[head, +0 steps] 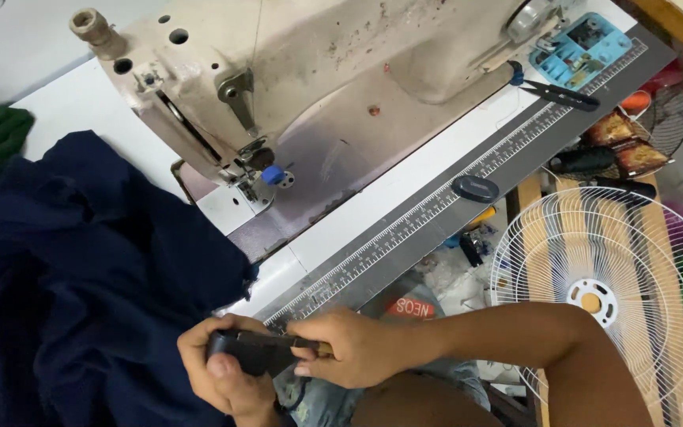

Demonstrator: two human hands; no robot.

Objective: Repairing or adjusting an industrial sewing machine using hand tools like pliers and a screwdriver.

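Small dark strip (258, 348) held low, front of table edge (373, 261), long axis left-right. Left hand (219, 372) wrapped round left end, thumb on top; right hand (349, 348) pinching right end. Navy cloth (81, 277) just left, nearer left hand

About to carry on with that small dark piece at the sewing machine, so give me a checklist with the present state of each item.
1. Left hand grips the small dark piece: ok.
2. Right hand pinches the same piece from the other side: ok.
3. Dark blue cloth lies off the needle area: ok.
4. Needle threaded: cannot tell.
5. Ruler strip along the table edge free of cloth: not ok, the cloth covers its near end.
6. Fan running: cannot tell.
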